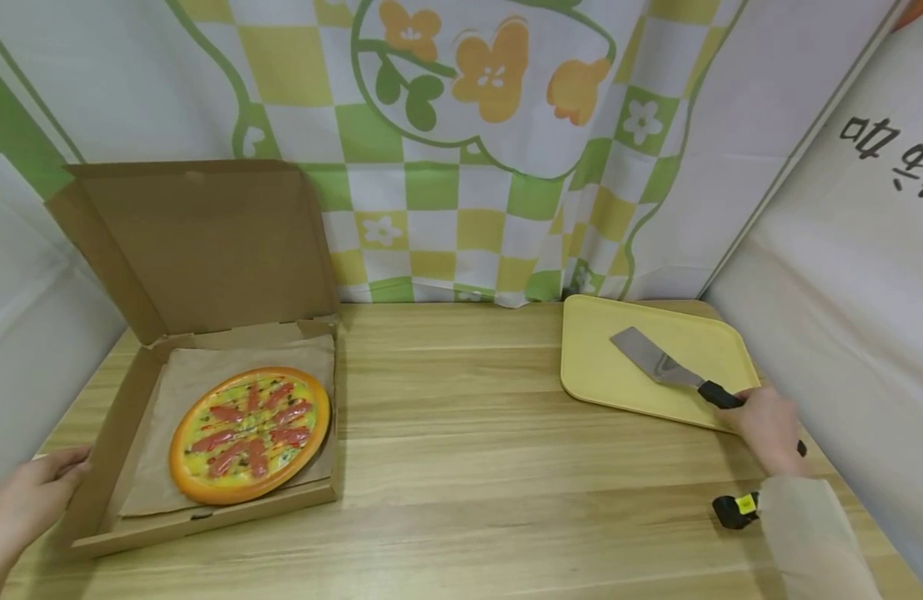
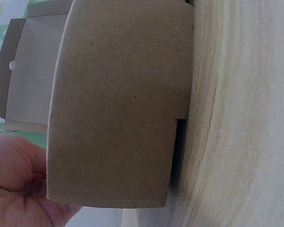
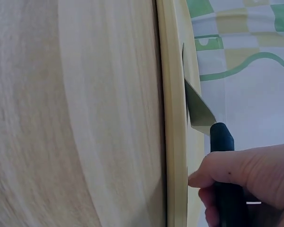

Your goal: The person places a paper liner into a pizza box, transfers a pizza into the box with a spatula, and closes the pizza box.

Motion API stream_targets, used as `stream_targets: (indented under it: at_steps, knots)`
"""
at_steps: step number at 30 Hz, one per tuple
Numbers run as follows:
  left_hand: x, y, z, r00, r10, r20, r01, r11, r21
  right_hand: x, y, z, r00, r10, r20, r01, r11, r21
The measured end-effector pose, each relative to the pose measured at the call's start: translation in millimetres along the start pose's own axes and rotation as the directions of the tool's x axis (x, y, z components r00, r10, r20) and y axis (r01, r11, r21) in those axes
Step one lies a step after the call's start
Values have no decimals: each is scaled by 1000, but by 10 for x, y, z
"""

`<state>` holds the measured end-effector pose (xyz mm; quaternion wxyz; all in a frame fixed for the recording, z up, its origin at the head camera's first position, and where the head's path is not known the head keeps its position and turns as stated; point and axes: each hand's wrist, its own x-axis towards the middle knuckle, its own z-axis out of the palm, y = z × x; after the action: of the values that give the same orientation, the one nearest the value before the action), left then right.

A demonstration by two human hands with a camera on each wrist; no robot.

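Note:
An open cardboard pizza box (image 1: 206, 521) stands at the left with its lid raised. Inside, on brown paper, lies a round pizza (image 1: 249, 435) with an orange-brown crust and red toppings. My left hand (image 1: 29, 504) grips the box's left wall; in the left wrist view the box's side (image 2: 118, 109) hides part of the fingers. At the right, my right hand (image 1: 767, 427) holds a spatula (image 1: 652, 357) by its black handle (image 3: 223, 137). Its flat metal blade lies over a yellow tray (image 1: 596, 379), with the fingers close to the tray's near right edge.
A checked curtain (image 1: 431, 192) hangs along the back of the wooden table (image 1: 461, 467). White fabric walls (image 1: 851, 308) close in the right and left sides. The black wrist camera (image 1: 734, 510) shows by the right sleeve.

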<state>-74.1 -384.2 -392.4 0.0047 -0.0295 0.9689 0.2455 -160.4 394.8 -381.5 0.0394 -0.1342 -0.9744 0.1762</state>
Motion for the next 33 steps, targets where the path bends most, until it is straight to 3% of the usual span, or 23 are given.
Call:
stream_targets:
  at_steps: [9,23,33]
  knots:
    - [22,-35,11,1000,0,-12,0,1000,4,24,41,-16,995,-54,79,52,998,19]
    - [25,-20,8,1000,8,1,-8,1000,13,120,101,-102,968,-58,246,80,993,-82]
    - [14,-11,-9,1000,10,14,-10,1000,13,172,-13,-224,959,-93,268,88,996,30]
